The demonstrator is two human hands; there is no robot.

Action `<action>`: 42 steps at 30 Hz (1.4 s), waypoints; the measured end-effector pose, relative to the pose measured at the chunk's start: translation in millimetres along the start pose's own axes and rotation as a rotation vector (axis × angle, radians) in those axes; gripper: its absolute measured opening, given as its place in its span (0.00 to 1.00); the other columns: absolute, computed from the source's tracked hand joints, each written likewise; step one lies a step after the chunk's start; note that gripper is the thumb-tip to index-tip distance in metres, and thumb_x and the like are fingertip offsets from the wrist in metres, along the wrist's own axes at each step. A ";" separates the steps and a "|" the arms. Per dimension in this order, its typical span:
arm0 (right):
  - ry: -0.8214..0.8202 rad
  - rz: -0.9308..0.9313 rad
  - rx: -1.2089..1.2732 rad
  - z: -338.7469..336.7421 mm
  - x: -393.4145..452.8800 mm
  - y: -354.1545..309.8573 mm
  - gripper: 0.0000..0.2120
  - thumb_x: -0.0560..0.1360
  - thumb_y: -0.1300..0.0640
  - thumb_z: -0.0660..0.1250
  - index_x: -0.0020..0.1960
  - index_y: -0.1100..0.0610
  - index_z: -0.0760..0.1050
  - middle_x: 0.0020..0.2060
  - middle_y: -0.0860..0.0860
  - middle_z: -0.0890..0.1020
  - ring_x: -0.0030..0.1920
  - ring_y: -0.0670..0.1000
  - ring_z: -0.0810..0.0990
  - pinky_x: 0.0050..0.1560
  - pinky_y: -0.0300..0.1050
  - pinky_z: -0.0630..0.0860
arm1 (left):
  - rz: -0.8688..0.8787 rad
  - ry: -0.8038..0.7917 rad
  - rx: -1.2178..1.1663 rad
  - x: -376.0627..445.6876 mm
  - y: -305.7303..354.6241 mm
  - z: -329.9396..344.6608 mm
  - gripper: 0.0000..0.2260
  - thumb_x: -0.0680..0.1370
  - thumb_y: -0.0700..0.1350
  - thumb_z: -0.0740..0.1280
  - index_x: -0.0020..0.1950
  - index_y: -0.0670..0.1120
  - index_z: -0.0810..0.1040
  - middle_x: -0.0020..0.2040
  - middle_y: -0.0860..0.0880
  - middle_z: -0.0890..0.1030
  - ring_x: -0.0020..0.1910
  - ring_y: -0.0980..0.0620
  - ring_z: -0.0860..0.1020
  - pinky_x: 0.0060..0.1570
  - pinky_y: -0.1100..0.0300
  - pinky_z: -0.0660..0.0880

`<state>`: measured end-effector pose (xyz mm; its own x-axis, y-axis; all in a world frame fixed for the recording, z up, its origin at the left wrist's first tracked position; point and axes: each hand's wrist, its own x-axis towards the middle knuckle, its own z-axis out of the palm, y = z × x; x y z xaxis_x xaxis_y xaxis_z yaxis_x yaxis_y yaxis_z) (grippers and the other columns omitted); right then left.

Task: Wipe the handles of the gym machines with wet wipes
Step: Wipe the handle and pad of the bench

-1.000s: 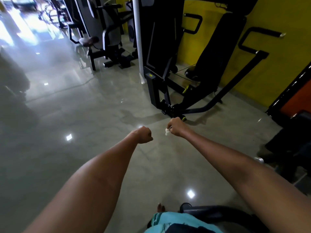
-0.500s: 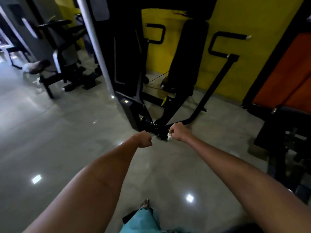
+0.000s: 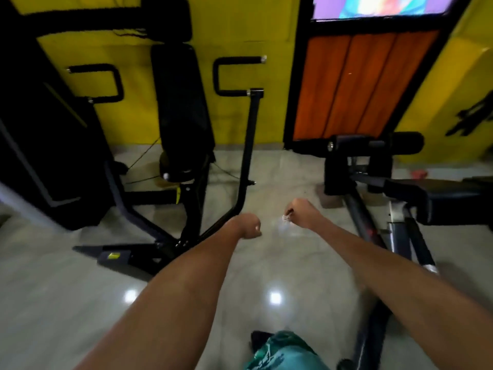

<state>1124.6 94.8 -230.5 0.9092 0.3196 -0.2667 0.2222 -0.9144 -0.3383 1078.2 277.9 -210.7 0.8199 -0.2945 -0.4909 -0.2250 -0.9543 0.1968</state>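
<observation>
We hold both bare forearms stretched forward and low, running up from the bottom corners and drawing closer toward the hands, which stay apart with a gap between them. Our left hand (image 3: 246, 226) is curled into a fist, knuckles forward, wrist in line with the forearm, a thumbnail or fingernail showing pale at its right edge; it holds nothing that we can see. Our right hand (image 3: 302, 212) sits a little farther out and higher, also balled, its fingers closed round a small scrap of white wipe (image 3: 286, 217) that pokes out at the left side of the fist. Neither hand touches anything else.
</observation>
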 end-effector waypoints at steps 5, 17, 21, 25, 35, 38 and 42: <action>0.050 0.166 0.078 -21.3 25.8 49.4 0.11 0.72 0.64 0.64 0.51 0.58 0.81 0.50 0.56 0.82 0.52 0.56 0.79 0.50 0.38 0.73 | 0.167 -0.015 0.084 83.0 17.0 -27.8 0.13 0.78 0.43 0.62 0.53 0.36 0.80 0.55 0.37 0.80 0.55 0.40 0.77 0.52 0.54 0.73; 0.155 0.420 0.197 -78.6 98.1 137.0 0.08 0.74 0.63 0.63 0.50 0.63 0.79 0.49 0.60 0.81 0.50 0.58 0.79 0.43 0.42 0.69 | 0.419 -0.097 0.311 241.0 67.9 -102.7 0.13 0.78 0.44 0.61 0.57 0.39 0.79 0.58 0.41 0.79 0.58 0.43 0.75 0.54 0.56 0.71; 0.148 0.510 0.201 -93.9 104.9 181.5 0.10 0.69 0.61 0.69 0.30 0.58 0.74 0.35 0.56 0.81 0.40 0.53 0.79 0.39 0.42 0.71 | 0.571 -0.113 0.466 301.0 106.2 -121.0 0.15 0.79 0.45 0.60 0.60 0.39 0.78 0.60 0.41 0.78 0.60 0.42 0.74 0.54 0.56 0.71; 0.281 0.701 0.255 -114.3 90.2 222.3 0.11 0.69 0.63 0.68 0.29 0.56 0.72 0.29 0.55 0.74 0.34 0.50 0.73 0.30 0.39 0.66 | 0.760 -0.125 0.582 348.8 158.8 -142.3 0.14 0.79 0.45 0.60 0.60 0.38 0.77 0.59 0.40 0.77 0.59 0.41 0.75 0.54 0.54 0.72; 0.588 1.250 0.472 -93.9 18.1 258.2 0.07 0.71 0.62 0.69 0.46 0.63 0.83 0.43 0.58 0.84 0.44 0.55 0.82 0.49 0.49 0.78 | 1.255 -0.168 0.889 408.3 280.6 -159.4 0.13 0.78 0.44 0.61 0.55 0.39 0.79 0.54 0.39 0.80 0.54 0.40 0.78 0.53 0.52 0.73; 0.608 1.373 0.502 -72.2 -12.8 251.1 0.07 0.70 0.65 0.69 0.47 0.63 0.83 0.45 0.59 0.84 0.47 0.57 0.82 0.48 0.44 0.75 | 1.411 -0.180 0.890 408.5 316.0 -141.3 0.13 0.77 0.46 0.62 0.55 0.40 0.79 0.54 0.40 0.80 0.52 0.41 0.78 0.50 0.52 0.74; 0.619 1.473 0.443 -53.5 -53.8 250.2 0.10 0.70 0.68 0.63 0.47 0.64 0.82 0.47 0.60 0.84 0.50 0.59 0.81 0.51 0.47 0.75 | 1.705 -0.125 0.862 399.8 363.5 -124.9 0.12 0.80 0.45 0.58 0.58 0.41 0.76 0.57 0.43 0.76 0.55 0.44 0.75 0.56 0.52 0.71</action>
<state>1150.1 -164.5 -252.5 0.2522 -0.9398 -0.2306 -0.9124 -0.1516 -0.3802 1390.0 -180.4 -229.4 -0.5485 -0.7736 -0.3172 -0.8273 0.5572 0.0717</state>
